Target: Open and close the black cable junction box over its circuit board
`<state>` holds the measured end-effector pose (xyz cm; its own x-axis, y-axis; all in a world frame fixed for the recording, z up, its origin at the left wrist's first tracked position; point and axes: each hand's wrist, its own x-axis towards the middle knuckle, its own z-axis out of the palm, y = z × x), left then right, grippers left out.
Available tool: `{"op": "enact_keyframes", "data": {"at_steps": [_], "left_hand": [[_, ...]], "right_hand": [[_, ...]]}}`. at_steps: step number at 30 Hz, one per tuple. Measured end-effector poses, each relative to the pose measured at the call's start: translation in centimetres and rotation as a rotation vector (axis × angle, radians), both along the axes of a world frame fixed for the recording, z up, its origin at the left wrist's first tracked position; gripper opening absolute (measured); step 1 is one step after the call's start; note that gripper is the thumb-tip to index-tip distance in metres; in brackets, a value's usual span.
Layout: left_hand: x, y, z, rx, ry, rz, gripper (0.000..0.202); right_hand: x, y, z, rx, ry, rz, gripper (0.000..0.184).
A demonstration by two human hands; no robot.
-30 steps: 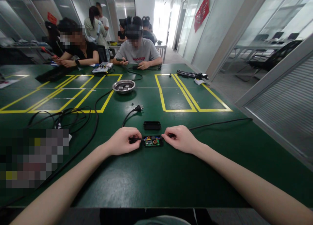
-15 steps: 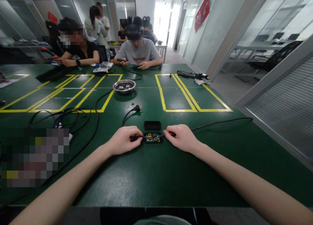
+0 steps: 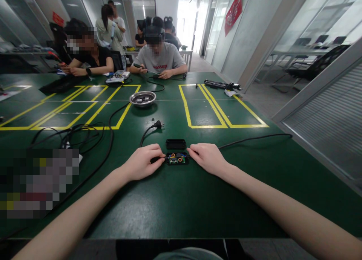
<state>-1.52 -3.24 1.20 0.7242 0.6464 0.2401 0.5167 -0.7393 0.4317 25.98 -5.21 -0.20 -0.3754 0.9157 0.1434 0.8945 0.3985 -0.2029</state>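
In front of me lies a small black open case with a circuit board inside, showing copper-wound rings and coloured wires. My left hand is closed at the case's left end, its thumb and fingertips pinching the cable that enters there. At the right end my right hand is closed around the other cable, which runs out to the right; its fingers hide the part near the case. Just behind the case rests a separate black cover, open side up.
A power plug lies behind my left hand. Farther back stands a metal bowl with metal parts. Coiled black cables are at left, and a folded black tripod-like item is at far right. Across the table, a person handles a tool.
My right hand has shifted slightly left and up along the cable, its fingertips nearer the case's right end. My left hand stays in place at the left end.
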Motion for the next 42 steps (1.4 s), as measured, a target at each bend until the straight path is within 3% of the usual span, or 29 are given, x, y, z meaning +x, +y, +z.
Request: {"op": "enact_keyframes", "data": {"at_steps": [7,19,28,33,38,42], "left_hand": [[0.2,0.0,-0.1,-0.048,-0.004,0.011,0.017],[0.5,-0.2,-0.3,0.036,-0.052,0.022,0.016],[1.3,-0.2,-0.8,0.08,-0.039,0.176,0.031],[1.3,0.5,-1.6,0.085,-0.037,0.261,0.029],[1.1,1.0,-2.3,0.063,-0.001,0.3,0.032],[1.2,1.2,-2.3,0.021,-0.078,0.309,0.027]], "right_hand": [[-0.2,0.6,-0.4,0.051,-0.063,0.117,0.037],[-1.5,0.7,0.0,-0.048,-0.018,-0.079,0.047],[-1.9,1.2,0.4,-0.063,-0.036,-0.061,0.042],[-2.1,0.8,-0.1,0.005,0.059,-0.102,0.038],[-1.8,0.9,-0.9,0.081,0.248,-0.205,0.015],[-1.2,1.3,-1.4,0.062,0.391,-0.173,0.01]]}}
